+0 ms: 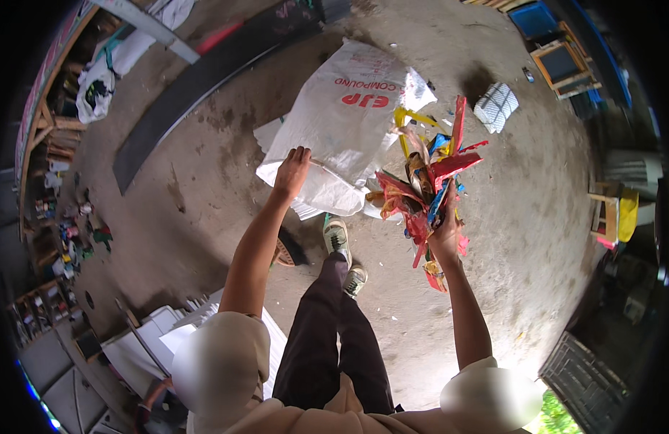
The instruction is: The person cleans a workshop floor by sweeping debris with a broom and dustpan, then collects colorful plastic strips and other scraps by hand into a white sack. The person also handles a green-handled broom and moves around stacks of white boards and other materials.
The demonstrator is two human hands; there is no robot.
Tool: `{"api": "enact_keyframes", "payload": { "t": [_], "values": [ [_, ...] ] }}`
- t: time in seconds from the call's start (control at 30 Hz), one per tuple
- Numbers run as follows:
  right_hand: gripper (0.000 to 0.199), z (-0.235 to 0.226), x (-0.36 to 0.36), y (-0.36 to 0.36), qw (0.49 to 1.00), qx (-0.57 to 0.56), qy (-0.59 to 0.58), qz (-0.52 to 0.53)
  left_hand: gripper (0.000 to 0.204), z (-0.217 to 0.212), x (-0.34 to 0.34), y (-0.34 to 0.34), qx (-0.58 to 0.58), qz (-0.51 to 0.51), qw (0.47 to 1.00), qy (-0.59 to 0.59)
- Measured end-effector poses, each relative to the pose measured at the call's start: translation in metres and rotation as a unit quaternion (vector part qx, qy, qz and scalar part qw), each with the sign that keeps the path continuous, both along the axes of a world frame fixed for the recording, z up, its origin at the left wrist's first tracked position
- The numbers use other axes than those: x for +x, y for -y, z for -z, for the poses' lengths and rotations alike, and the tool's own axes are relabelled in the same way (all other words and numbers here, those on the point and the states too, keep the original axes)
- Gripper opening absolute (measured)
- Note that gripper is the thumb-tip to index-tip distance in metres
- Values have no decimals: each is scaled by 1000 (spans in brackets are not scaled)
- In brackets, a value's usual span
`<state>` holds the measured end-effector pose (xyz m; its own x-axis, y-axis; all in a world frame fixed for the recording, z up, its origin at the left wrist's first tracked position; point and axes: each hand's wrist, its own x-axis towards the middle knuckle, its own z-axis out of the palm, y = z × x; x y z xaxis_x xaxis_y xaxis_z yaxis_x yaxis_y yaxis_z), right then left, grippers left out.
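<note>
A large white woven sack (327, 123) with red printing lies ahead of my feet, its mouth toward me. My left hand (294, 171) is closed on the rim at the left side of that mouth. To the right, my right hand (446, 235) grips a bulky bunch of crumpled scrap strips (421, 177), mostly red with yellow, blue and brown pieces. The bunch is held beside the sack's right edge, and some strips hang below my hand. My right fingers are partly hidden behind the scraps.
A long dark sheet (197, 90) curves across the floor at the upper left. A white bundle (496, 107) sits right of the sack. White boards (150, 343) are stacked at the lower left. Wooden frames (562, 61) stand at the upper right, and a metal gate (587, 380) lower right.
</note>
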<state>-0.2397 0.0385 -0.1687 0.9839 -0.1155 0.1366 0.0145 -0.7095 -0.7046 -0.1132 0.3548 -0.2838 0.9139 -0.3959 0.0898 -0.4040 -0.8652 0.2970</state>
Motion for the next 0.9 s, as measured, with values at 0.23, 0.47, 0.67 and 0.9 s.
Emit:
{"api": "enact_keyframes", "payload": {
  "t": [0.23, 0.47, 0.67, 0.9],
  "values": [
    [80, -96, -76, 60, 997, 18, 3, 78, 17, -143, 60, 100, -70, 30, 997, 18],
    [84, -179, -107, 130, 990, -67, 53, 108, 22, -215, 106, 216, -183, 8, 983, -1],
    [86, -219, -92, 158, 990, -43, 55, 119, 35, -259, 131, 288, -115, 79, 989, -39],
    [91, -243, 2, 144, 993, -79, 70, -54, 51, -249, 213, 302, -148, 5, 986, -73]
  ]
}}
